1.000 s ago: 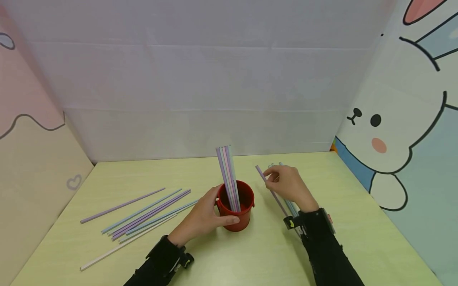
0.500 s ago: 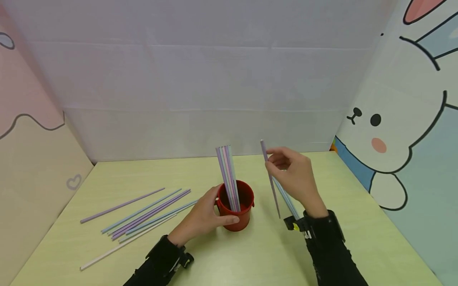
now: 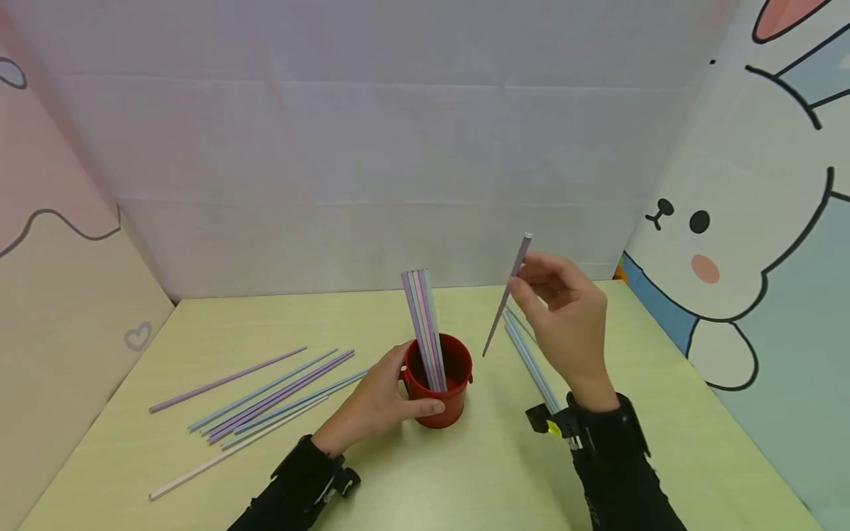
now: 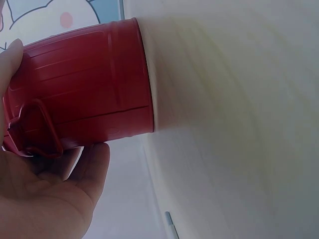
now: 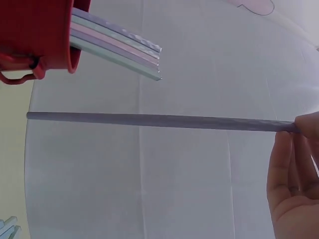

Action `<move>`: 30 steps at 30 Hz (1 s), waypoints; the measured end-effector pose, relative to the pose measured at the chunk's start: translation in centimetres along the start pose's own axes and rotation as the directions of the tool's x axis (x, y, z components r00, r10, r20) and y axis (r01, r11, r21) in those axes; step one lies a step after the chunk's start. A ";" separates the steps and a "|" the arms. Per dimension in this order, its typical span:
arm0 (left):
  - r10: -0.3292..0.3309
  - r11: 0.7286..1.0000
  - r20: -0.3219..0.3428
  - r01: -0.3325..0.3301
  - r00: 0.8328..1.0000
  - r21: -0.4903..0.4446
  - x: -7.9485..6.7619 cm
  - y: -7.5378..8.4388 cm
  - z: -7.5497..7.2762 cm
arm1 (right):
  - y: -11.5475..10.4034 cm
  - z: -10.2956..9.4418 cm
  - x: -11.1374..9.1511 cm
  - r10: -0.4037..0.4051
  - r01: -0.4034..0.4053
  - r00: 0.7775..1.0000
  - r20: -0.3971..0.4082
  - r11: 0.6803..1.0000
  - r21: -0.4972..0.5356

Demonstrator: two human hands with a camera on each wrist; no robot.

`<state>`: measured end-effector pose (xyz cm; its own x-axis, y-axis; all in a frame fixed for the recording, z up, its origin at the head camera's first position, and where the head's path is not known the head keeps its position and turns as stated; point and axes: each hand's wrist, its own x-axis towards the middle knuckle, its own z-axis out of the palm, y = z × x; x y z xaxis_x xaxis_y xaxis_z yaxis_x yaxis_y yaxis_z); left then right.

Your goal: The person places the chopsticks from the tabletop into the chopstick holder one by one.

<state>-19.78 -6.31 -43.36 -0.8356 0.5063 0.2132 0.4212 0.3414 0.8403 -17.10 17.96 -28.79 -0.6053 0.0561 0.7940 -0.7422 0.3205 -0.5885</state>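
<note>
Left hand (image 3: 372,414): gripping. Its fingers are wrapped round the left side of the round red bucket (image 3: 457,402), whose material appears to be painted metal, with the thumb laid along the near wall. The bucket stands upright on the pale yellow-green worktop (image 3: 412,490).

Right hand (image 3: 566,321): pinching. Thumb and fingers hold the slender purple stick (image 3: 498,318) near its upper end. The stick is clear of the worktop, right of the bucket and apart from it, tilted so that its lower end leans left. Its material cannot be determined.

Inside the bucket, a bundle of pastel sticks (image 3: 425,330) leans to the left, leaving open room at the right of the mouth. Light blue sticks (image 3: 531,363) lie on the right, partly behind the right forearm; mixed purple, blue and white sticks (image 3: 279,399) lie on the left.

Assessment: the high pinch leaves most of the purple stick's length free, which should suit careful handling, though the lower end may swing. Good practice would be to bring it nearer vertical, keep that end clear of the rim and the bundle, and maintain the left hand's steady hold so the bucket does not tip.
</note>
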 end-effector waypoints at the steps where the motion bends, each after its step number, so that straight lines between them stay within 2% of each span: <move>1: 0.001 1.000 0.000 -0.001 1.000 -0.002 0.0 0.0 0.0 | 0.0 0.0 0.0 -0.004 0.004 1.000 -0.015 1.000 0.012; 8: 0.002 1.000 0.002 -0.002 1.000 -0.013 0.1 -0.1 0.0 | -0.6 -0.3 -0.1 -0.009 0.016 0.995 -0.097 0.998 0.068; 13: -0.002 1.000 0.005 0.003 1.000 -0.009 0.1 -0.2 0.1 | -0.9 -0.2 -0.1 0.003 0.015 0.996 -0.093 0.982 0.189; 17: -0.003 1.000 0.005 0.003 1.000 -0.011 0.1 0.0 0.0 | -0.8 0.2 -0.2 0.034 -0.024 0.998 -0.043 0.977 0.214; 21: -0.001 1.000 0.003 0.001 1.000 -0.031 -0.1 1.2 -0.2 | -0.4 0.8 -0.5 0.103 -0.108 0.994 0.043 0.982 0.152; 26: 0.007 0.997 0.007 -0.007 1.000 -0.071 -0.5 3.1 -0.7 | 0.7 1.6 -0.9 0.194 -0.212 0.968 0.159 0.972 0.104; 30: 0.004 0.998 0.012 -0.004 1.000 -0.059 -0.6 3.6 -0.9 | 1.3 2.2 -1.2 0.246 -0.268 0.945 0.215 0.960 0.083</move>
<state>-18.07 -6.04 -40.01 -0.8295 0.5170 0.2112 0.4027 0.2917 0.8676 -17.98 16.23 -30.84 -0.8163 -0.0718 0.5731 -0.5738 0.2138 -0.7906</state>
